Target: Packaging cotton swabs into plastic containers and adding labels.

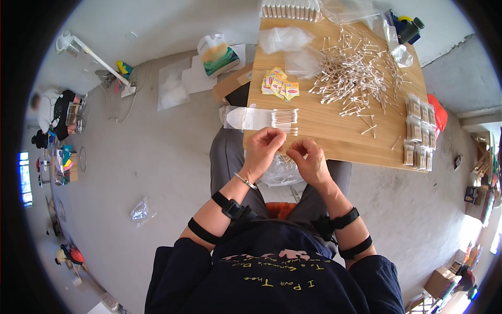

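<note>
My left hand (265, 148) is closed in a pinch at the table's front edge, just below a row of cotton swabs (284, 115). Whatever its fingertips hold is too small to make out. A finger's length to the right, my right hand (311, 161) pinches too, its fingertips turned toward the left hand; I cannot tell what is in them. The swabs lie side by side, partly on a clear plastic sleeve (246, 118) at the table's left edge. Beyond them lie several yellow-and-white paper cards (280, 84). A large loose heap of cotton swabs (353, 76) spreads across the table.
Filled swab packs (420, 133) stand in rows at the right edge, and more packs (290, 9) at the far edge. Clear plastic bags (285, 39) lie beyond the cards. A plastic bag with swabs (282, 175) hangs below the table edge. An open cardboard box (234, 83) stands left.
</note>
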A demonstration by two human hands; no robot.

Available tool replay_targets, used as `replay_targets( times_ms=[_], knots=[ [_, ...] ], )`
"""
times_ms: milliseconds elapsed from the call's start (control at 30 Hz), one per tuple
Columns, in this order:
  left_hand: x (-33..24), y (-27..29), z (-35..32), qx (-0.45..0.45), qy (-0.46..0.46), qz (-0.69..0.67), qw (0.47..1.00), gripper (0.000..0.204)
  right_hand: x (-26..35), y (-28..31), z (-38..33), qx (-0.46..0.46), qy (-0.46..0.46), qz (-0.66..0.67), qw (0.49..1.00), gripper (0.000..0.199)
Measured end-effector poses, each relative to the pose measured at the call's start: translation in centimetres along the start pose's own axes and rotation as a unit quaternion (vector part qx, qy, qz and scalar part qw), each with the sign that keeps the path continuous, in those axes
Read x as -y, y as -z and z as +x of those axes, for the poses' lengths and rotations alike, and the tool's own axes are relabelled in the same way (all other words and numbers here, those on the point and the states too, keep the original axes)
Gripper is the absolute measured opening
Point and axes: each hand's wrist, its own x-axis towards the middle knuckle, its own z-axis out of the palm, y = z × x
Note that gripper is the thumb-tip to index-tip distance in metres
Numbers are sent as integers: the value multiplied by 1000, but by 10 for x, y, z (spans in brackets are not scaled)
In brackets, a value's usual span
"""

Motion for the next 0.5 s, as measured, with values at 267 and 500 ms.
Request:
replay_targets(
  times_ms=[267,500],
  knots=[
    [20,23,-7,6,-136,443,886,29,-44,-12,-32,10,98,-170,981,6],
    [41,20,46,7,-296,496,816,64,-39,-19,-15,-49,131,-262,955,8]
  ],
)
